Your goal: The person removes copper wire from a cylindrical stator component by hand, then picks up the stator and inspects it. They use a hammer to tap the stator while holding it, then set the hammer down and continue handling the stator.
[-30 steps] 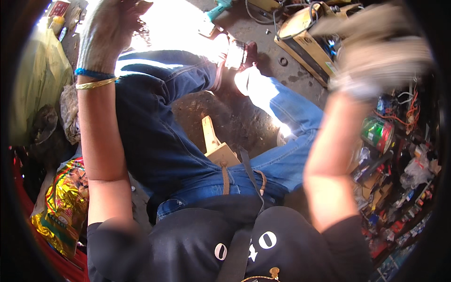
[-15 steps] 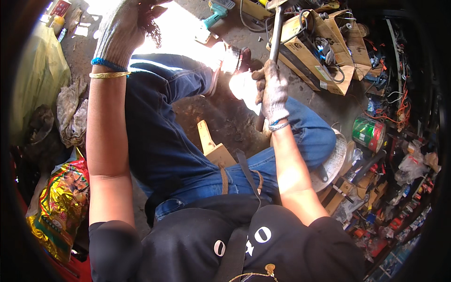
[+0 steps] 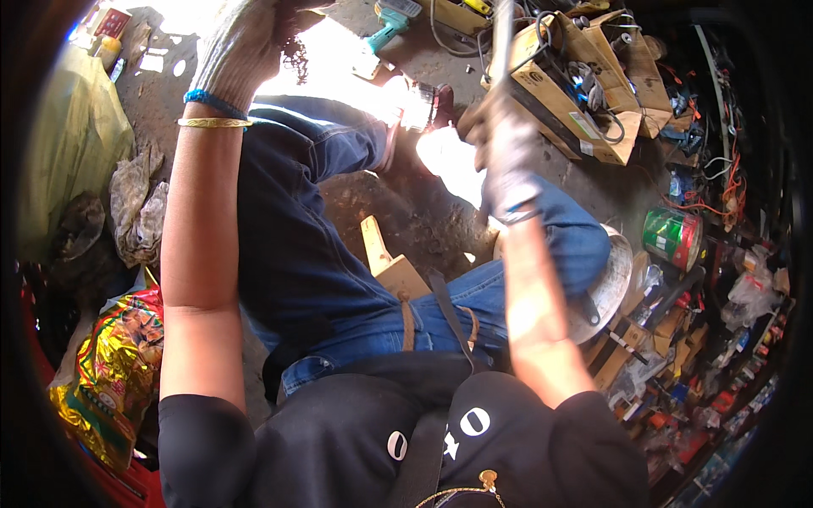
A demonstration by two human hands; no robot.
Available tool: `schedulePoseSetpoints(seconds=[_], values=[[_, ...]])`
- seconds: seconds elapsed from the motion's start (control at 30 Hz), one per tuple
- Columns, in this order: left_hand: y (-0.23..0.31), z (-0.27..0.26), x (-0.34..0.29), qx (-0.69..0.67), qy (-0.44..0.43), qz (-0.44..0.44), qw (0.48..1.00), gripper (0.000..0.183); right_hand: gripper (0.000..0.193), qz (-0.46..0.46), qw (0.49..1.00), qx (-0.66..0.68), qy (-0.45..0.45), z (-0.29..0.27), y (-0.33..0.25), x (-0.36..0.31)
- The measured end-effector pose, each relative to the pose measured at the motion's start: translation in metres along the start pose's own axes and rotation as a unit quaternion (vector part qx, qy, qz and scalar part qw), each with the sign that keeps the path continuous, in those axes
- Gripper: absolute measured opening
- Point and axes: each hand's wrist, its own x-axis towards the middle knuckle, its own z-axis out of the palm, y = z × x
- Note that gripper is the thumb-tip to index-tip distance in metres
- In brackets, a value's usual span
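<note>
My right hand (image 3: 506,140), in a stained knit glove, is closed round the handle of a hammer (image 3: 504,42). Hand and handle are smeared by motion, and the hammer's head lies beyond the upper edge. At the top left, my left hand (image 3: 246,46) wears a pale knit glove with a blue cuff. Its darkened fingers curl at the picture's upper edge, partly cut off, and what they hold cannot be made out. Below them a dark, lacy patch stands against glaring sunlight on the floor. My legs in blue jeans (image 3: 288,220) are bent around the floor in front of me.
A teal power tool (image 3: 389,30) lies on the floor ahead. Opened cardboard boxes (image 3: 559,85) with cables and tools stand at the right, near a green-red can (image 3: 671,237) and cluttered parts. At left are a pale sack (image 3: 76,135), rags (image 3: 140,207) and a shiny package (image 3: 118,356).
The hammer has risen and its head has left the picture. My right hand has tilted and blurred with it. The left hand appears slightly further right and higher.
</note>
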Motion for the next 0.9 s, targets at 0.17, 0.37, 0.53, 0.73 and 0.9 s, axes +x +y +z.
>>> schedulePoseSetpoints(seconds=[0.17,0.37,0.53,0.73,0.9], values=[[0.003,0.006,0.001,0.033,0.029,0.002,0.999,0.073,0.050,-0.355,0.930,0.011,0.093,-0.064,-0.159,0.034],[0.007,-0.005,0.012,0.074,0.034,-0.034,0.996,0.068,0.047,-0.370,0.911,-0.114,0.142,-0.058,-0.094,0.043],[0.011,0.001,0.006,0.124,0.057,-0.007,0.991,0.064,0.046,0.077,0.993,-0.092,0.012,0.029,0.047,-0.031],[0.006,0.000,0.003,-0.022,-0.064,0.005,0.998,0.085,0.044,0.124,0.992,0.036,-0.013,0.022,0.036,-0.001],[-0.003,-0.015,-0.003,-0.038,-0.024,0.012,0.999,0.087,0.055,0.034,0.995,0.089,0.024,0.022,0.026,-0.012]])
